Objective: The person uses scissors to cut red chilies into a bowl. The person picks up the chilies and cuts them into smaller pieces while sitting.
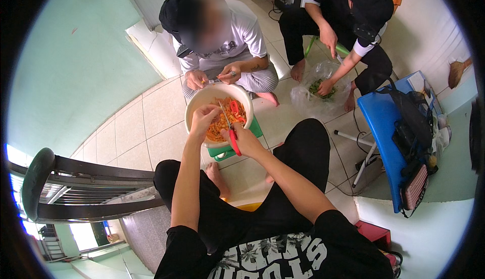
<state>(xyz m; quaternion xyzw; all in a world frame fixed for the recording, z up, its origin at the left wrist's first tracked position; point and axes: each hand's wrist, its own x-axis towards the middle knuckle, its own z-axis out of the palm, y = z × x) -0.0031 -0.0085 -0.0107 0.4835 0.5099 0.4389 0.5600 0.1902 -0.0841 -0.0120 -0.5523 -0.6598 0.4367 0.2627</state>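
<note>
A large white plastic basin (195,104) full of orange shredded food (216,131) rests on a green plastic stool (254,127) in front of me. My right hand (242,138) holds red-handled scissors (233,138) over the basin, their blades pointing up and away from me. Above the basin's left part is my left hand (206,118), fingers bent and thumb near the fingertips; whether a small piece is pinched there I cannot tell. A second pair of red handles (235,108) lies on the food at the basin's right side.
Opposite sits a person (227,40) whose hands work just over the basin's far rim. Another person (341,25) at the upper right cuts greens (322,89) in a clear plastic bag (299,97). A blue folding table (373,116) with bags stands right; a stair railing (102,173) is left.
</note>
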